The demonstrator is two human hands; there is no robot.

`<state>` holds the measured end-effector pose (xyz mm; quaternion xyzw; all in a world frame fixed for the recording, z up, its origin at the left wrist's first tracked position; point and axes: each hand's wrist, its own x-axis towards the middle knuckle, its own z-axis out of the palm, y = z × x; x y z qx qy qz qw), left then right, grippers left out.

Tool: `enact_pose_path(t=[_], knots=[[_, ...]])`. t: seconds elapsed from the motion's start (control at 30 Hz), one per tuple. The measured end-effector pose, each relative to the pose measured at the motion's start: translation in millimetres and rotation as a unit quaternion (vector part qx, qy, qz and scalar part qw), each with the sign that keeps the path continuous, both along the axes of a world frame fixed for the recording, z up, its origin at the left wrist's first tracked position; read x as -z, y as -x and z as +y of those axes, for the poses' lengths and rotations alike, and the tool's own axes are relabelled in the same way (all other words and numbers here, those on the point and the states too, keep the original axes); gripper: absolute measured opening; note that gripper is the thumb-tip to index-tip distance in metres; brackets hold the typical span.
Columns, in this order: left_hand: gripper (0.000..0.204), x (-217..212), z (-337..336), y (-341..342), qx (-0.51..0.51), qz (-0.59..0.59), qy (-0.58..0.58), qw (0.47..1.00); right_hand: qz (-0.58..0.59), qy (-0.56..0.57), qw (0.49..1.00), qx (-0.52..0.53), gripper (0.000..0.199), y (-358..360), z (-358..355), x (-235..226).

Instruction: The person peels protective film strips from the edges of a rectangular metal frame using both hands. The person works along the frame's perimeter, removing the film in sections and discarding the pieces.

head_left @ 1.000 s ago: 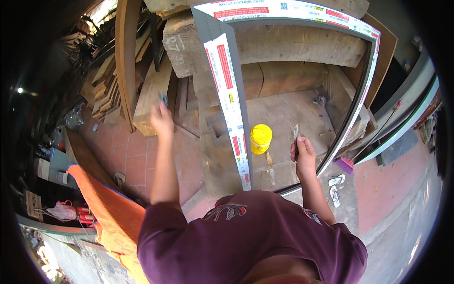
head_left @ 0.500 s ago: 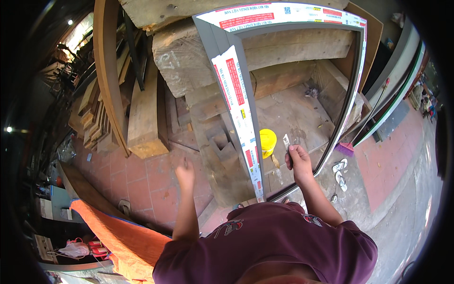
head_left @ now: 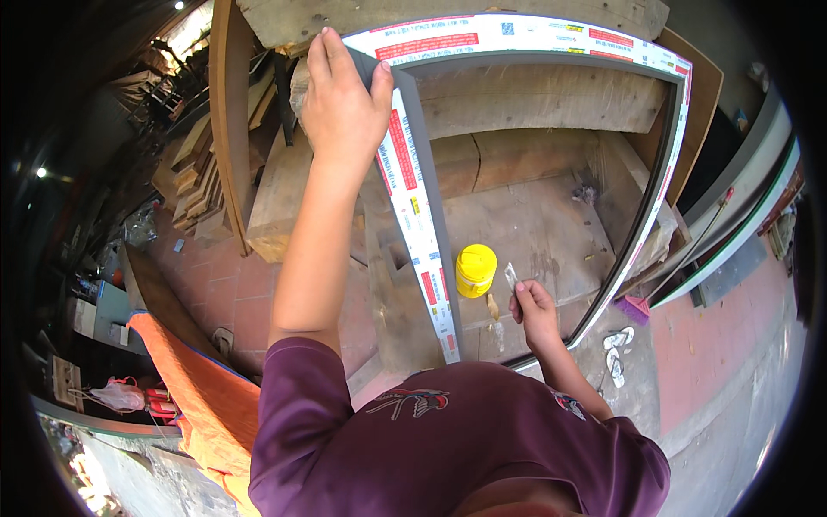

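Note:
A dark grey metal frame, window- or door-like, stands tilted before me, with printed white and red protective film on its faces. My left hand lies over the frame's upper left corner, fingers stretched and thumb apart. Bare grey metal shows beside that hand. In my right hand, low inside the frame's opening as seen from here, thumb and fingers pinch a thin, flat, pale strip. Its exact kind is too small to tell. Beyond it sits a yellow tub with a lid.
Heavy timber beams lie behind the frame. Stacked boards and an upright plank stand at left. An orange cloth hangs at lower left. Pale sandals and a purple broom head are on the floor at right.
My left hand has risen from low at the left to the frame's upper left corner. The right hand keeps the strip, and the view has shifted a little.

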<state>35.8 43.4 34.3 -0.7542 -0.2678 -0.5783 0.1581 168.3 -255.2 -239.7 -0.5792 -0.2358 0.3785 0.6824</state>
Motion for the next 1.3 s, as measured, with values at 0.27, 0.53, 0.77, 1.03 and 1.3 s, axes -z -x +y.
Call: enact_pose_path(t=[0.27,0.53,0.77,1.03,1.3], knots=[[0.074,16.2,-5.2,-21.1,0.023,-0.043,-0.005,0.999,0.047,0.009,0.997,0.061,0.018,-48.3,-47.4,35.5],[0.062,15.3,-8.7,-28.6,0.07,-0.1,0.018,0.992,0.072,0.001,0.997,0.039,0.018,-48.8,-38.5,47.9],[0.048,13.8,-6.5,-29.6,0.082,-0.118,0.013,0.99,0.082,-0.013,0.996,0.01,0.017,-41.2,-29.2,45.3],[0.028,21.9,2.5,-32.7,0.246,-0.224,0.101,0.938,0.079,0.004,0.997,0.013,0.017,-42.6,-29.9,50.0],[0.038,10.6,15.7,0.6,0.038,-0.14,-0.045,0.988,0.054,0.006,0.998,-0.011,0.016,-37.2,-19.2,55.3]])
